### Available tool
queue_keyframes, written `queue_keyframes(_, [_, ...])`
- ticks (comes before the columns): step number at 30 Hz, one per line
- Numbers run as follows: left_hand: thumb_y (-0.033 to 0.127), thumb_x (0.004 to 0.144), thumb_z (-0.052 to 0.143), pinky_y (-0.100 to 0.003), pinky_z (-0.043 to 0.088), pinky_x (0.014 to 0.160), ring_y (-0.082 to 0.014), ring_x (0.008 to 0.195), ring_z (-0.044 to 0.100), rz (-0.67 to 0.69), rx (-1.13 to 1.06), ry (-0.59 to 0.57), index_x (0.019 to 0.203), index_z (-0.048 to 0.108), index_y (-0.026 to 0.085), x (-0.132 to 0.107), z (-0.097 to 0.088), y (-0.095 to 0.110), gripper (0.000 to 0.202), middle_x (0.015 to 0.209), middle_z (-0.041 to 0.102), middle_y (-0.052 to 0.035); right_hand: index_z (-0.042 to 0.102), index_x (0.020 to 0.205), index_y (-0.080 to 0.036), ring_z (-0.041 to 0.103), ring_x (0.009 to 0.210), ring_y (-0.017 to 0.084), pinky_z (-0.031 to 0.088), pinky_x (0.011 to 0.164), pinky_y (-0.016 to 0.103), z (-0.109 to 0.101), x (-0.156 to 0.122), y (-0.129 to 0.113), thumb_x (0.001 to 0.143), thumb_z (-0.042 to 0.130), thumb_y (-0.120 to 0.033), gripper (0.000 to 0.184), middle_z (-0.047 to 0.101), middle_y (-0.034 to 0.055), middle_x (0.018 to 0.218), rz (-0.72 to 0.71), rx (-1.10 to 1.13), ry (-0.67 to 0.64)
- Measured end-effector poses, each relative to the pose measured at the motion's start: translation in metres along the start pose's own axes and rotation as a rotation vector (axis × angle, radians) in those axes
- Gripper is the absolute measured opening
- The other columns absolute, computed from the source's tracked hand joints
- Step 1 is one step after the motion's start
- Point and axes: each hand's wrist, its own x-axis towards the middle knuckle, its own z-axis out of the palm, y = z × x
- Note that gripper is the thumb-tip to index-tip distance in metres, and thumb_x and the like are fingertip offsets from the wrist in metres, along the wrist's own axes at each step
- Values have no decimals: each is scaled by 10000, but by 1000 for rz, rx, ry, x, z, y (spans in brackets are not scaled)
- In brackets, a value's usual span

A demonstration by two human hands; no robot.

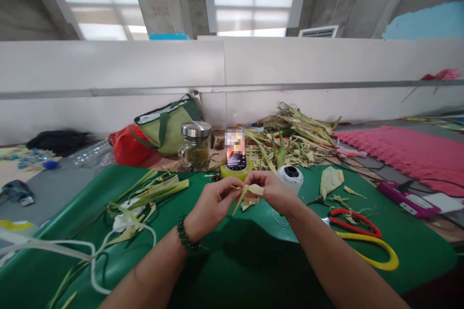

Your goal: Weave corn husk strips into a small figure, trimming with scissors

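Above the green mat (pixel 232 251), my two hands meet over a small piece of pale dried corn husk (pixel 254 189). My left hand (pixel 216 203), below a green bead bracelet (pixel 184 234), pinches the husk at its left side, where a thin strip hangs down. From the other side my right hand (pixel 272 190) closes its fingers on the husk's right end. Just behind the hands a phone (pixel 235 152) stands upright in a yellow tape roll (pixel 237 173). A white spool of thread (pixel 291 181) sits beside my right hand.
Scissors with red and yellow handles (pixel 389 253) lie at right, near a purple power strip (pixel 409 200). Green husk strips (pixel 155 193) and white cables (pixel 94 270) lie at left. Behind stand a glass jar mug (pixel 197 149), a green bag (pixel 170 128) and a husk pile (pixel 308 128).
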Motion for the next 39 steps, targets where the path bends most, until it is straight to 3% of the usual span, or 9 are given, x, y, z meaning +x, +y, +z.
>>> queue_keyframes(4, [241, 757, 592, -232, 436, 593, -153, 660, 577, 12, -16, -54, 760, 662, 151, 1, -7, 6, 115, 733, 671, -40, 599, 648, -160, 478, 506, 80, 378, 489, 210, 1, -2, -2, 494, 784, -225, 249, 569, -46, 573, 14, 2, -46])
queue_keyframes(9, [242, 743, 606, -222, 429, 591, -136, 638, 545, 39, 0, -172, 694, 631, 154, 2, -14, 6, 103, 691, 629, -14, 601, 714, -157, 496, 545, 76, 389, 518, 198, 2, -4, -2, 549, 763, -239, 245, 578, -40, 641, 4, 17, -198])
queue_keyframes(13, [203, 815, 479, -227, 372, 591, -126, 623, 485, 152, 232, -107, 714, 549, 178, -1, -8, 0, 125, 673, 565, 8, 591, 733, -155, 503, 581, 84, 396, 551, 207, 2, -2, -1, 562, 775, -261, 272, 570, -36, 673, -11, 2, -198])
queue_keyframes(16, [204, 845, 421, -239, 349, 583, -130, 617, 459, 171, 288, -32, 738, 493, 190, -2, -2, -2, 130, 686, 544, 6, 590, 749, -159, 508, 620, 94, 400, 573, 215, 0, -2, -3, 561, 785, -270, 293, 567, -33, 702, -62, -20, -146])
queue_keyframes(21, [231, 851, 412, -236, 342, 562, -127, 594, 426, 87, 181, 71, 696, 442, 199, 0, 3, 0, 161, 649, 495, 18, 586, 705, -167, 486, 578, 95, 392, 545, 223, -3, -2, -3, 566, 808, -350, 320, 549, -40, 643, -104, -65, -93])
queue_keyframes(25, [254, 838, 434, -234, 340, 552, -124, 585, 407, 28, 75, 108, 672, 436, 196, 1, 3, 2, 176, 615, 457, 27, 640, 817, -188, 537, 639, 111, 436, 574, 233, -4, 0, -1, 570, 807, -397, 364, 604, -8, 769, -147, -41, -25])
queue_keyframes(33, [321, 787, 527, -227, 375, 540, -115, 575, 439, -46, -142, 183, 675, 462, 186, 1, 7, -1, 187, 626, 463, 30, 600, 789, -196, 534, 586, 99, 441, 534, 220, -2, 0, 1, 613, 784, -372, 309, 582, -27, 705, -204, 9, 9])
queue_keyframes(36, [292, 758, 568, -218, 382, 534, -108, 566, 457, -32, -133, 214, 682, 510, 170, 0, 6, 2, 154, 617, 504, 23, 579, 768, -197, 541, 630, 106, 446, 570, 220, -3, -1, 0, 627, 771, -318, 268, 572, -24, 717, -222, 3, -19])
queue_keyframes(39, [283, 731, 610, -234, 441, 583, -134, 618, 553, -44, -176, 172, 740, 600, 152, 0, 5, 4, 132, 685, 621, -21, 577, 787, -198, 532, 644, 111, 435, 576, 221, -4, -2, 0, 628, 752, -270, 247, 567, -19, 732, -209, -17, -35])
